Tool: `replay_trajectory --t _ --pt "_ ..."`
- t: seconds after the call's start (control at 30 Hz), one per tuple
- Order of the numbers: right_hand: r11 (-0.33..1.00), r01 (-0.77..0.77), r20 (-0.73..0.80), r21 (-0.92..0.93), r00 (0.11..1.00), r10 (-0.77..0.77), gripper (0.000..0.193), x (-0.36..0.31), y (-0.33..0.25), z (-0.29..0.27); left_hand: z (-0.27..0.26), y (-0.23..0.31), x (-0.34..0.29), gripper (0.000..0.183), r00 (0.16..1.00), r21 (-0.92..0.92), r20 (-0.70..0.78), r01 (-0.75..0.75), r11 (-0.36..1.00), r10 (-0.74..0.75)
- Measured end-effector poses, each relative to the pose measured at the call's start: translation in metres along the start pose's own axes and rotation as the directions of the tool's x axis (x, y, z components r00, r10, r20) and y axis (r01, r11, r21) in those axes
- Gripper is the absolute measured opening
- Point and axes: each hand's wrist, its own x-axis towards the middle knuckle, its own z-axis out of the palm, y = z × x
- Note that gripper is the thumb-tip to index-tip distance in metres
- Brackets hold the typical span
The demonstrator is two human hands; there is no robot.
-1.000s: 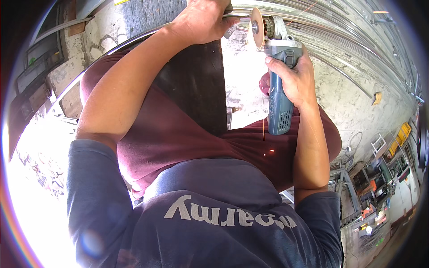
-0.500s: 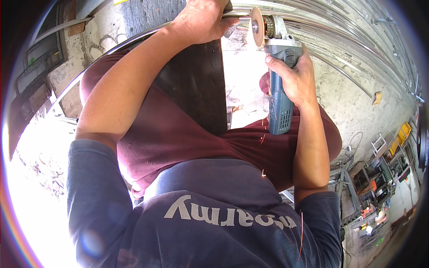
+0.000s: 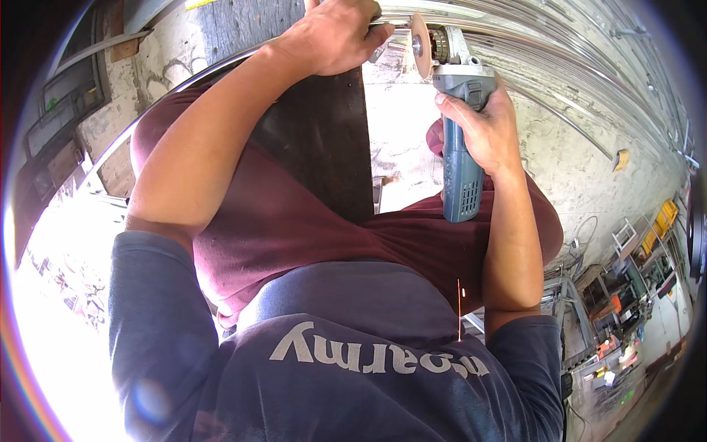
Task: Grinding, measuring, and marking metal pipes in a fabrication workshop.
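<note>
My left hand (image 3: 337, 38) is closed round a shiny metal tube (image 3: 234, 57) at the top of the view, its thumb pointing right toward the disc. The tube runs out past my left knee and bends with the lens. In my right hand (image 3: 489, 132) is a blue-grey angle grinder (image 3: 462, 184), held upright by its body. Its thin tan cutting disc (image 3: 420, 46) stands edge-on at the tube, just right of my left hand. Whether disc and tube touch is hard to make out. A few orange sparks fly over my lap and shirt.
Many long metal tubes (image 3: 560, 51) lie at the upper right. Between my legs is a dark flat plate (image 3: 328, 140), with a weathered grey board (image 3: 247, 28) beyond it. Tools and a yellow item (image 3: 660, 225) clutter the right side.
The grinder and its disc have shifted very slightly left and down. My left hand has moved a little down. Fewer sparks show near the grinder, and the sparks over my shirt have changed place.
</note>
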Motion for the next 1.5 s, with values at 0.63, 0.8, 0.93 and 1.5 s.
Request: replay_trajectory --t 0.63,0.8,0.93,1.5 --pt "1.0 -0.023 0.036 0.009 0.999 0.023 0.047 0.0023 -0.0037 -0.0035 0.0034 -0.0011 -0.0003 0.019 0.997 -0.018 -0.076 -0.024 1.0 0.023" --pt "1.0 -0.022 0.032 -0.01 0.999 0.022 0.048 0.0031 -0.0045 -0.0035 0.005 0.0003 -0.0006 0.02 0.996 0.003 -0.088 -0.003 1.0 0.003" --pt "1.0 -0.001 0.021 0.006 1.0 0.001 0.048 0.0041 -0.0033 -0.0027 0.0036 0.0 0.0002 0.021 0.995 -0.013 -0.096 -0.009 1.0 0.008" --pt "0.999 -0.031 0.033 0.023 0.999 0.03 0.051 0.0047 -0.0008 -0.004 -0.0031 0.0018 0.0011 0.029 0.994 -0.039 -0.105 0.001 0.999 -0.005"
